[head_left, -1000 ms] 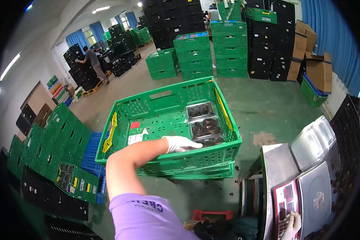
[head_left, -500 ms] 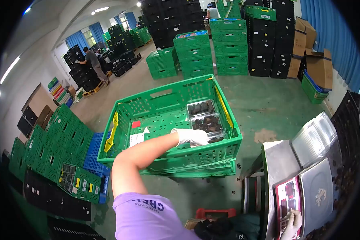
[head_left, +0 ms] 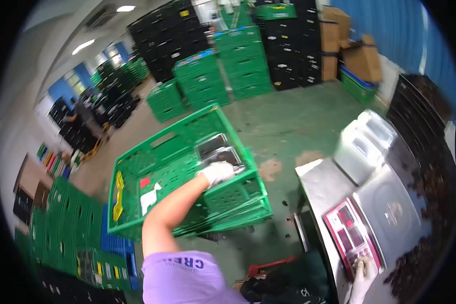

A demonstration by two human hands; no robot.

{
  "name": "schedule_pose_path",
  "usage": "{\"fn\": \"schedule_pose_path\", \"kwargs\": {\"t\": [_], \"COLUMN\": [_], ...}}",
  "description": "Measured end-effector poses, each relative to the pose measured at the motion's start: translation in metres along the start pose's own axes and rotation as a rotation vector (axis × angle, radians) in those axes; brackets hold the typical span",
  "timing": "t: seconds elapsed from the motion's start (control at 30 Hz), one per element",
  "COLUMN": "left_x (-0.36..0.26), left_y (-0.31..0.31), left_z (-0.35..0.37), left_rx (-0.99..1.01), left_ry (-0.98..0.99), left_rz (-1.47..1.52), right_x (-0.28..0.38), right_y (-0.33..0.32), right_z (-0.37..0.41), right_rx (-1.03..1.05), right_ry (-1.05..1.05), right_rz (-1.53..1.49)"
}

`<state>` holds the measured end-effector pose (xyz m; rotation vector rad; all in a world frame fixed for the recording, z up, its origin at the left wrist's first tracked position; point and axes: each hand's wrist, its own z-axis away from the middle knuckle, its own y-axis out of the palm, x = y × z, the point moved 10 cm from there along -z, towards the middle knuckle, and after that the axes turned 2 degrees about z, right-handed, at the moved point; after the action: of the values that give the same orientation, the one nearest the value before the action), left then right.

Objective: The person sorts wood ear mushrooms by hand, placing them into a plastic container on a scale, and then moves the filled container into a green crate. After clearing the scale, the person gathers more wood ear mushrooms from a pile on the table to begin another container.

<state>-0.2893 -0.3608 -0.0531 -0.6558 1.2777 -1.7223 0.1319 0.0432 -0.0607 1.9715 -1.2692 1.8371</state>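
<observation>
My left hand (head_left: 218,174), in a white glove, reaches into the right end of a green crate (head_left: 187,213), over clear boxes (head_left: 211,146) of dark pieces. Its fingers bend down at the nearest box, blurred, and their grip does not show clearly. A red tag (head_left: 145,182) and white paper (head_left: 148,198) lie on the crate floor. My right hand (head_left: 364,271), also gloved, has its fingers pressed together at the lower buttons of a red and white scale (head_left: 350,232). The scale's metal plate (head_left: 388,215) bears nothing.
Clear empty containers (head_left: 362,147) are stacked on the metal table (head_left: 321,185) at the right. Dark pieces (head_left: 420,253) lie beyond the scale. Green crates (head_left: 243,61) and black crates (head_left: 289,50) stand behind. A person (head_left: 88,119) is at the far left, near crates.
The view has turned right, so the crate and stacks sit further left and the scale shows more fully. My left hand remains at the boxes, my right hand at the scale's buttons.
</observation>
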Motion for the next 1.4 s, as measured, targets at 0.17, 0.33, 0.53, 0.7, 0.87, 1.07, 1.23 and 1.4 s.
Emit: {"fn": "schedule_pose_path", "kwargs": {"t": [0.17, 0.33, 0.53, 0.7, 0.87, 1.07, 1.23, 1.4], "left_x": [-0.096, -0.346, -0.439, -0.430, -0.443, -0.485, -0.555, -0.554], "left_y": [-0.155, -0.117, -0.066, -0.081, -0.132, -0.126, -0.020, 0.049], "left_z": [0.033, -0.001, -0.140, -0.182, -0.133, 0.002, 0.112, 0.111], "left_rx": [-0.945, -0.819, -0.433, -0.406, -0.581, -0.577, -0.482, -0.316], "left_ry": [0.002, 0.951, 0.833, 0.836, 0.854, 1.131, 1.226, 1.179], "left_rz": [0.024, 0.076, -0.300, -0.255, -0.154, 0.669, 0.189, -0.167], "right_x": [0.025, 0.043, 0.024, -0.022, -0.073, -0.104, -0.146, -0.126], "right_y": [-0.054, -0.074, -0.128, -0.169, -0.171, -0.227, -0.267, -0.277], "right_z": [0.026, 0.036, 0.086, 0.153, 0.184, 0.183, 0.189, 0.138], "right_rx": [-0.074, -0.074, -0.263, -0.421, -0.498, -0.706, -0.692, -0.736], "right_ry": [0.017, -0.085, -0.086, 0.162, 0.277, 0.462, 0.462, 0.342], "right_rz": [0.181, 0.231, 0.382, 0.368, 0.600, 0.976, 1.110, 1.054]}}
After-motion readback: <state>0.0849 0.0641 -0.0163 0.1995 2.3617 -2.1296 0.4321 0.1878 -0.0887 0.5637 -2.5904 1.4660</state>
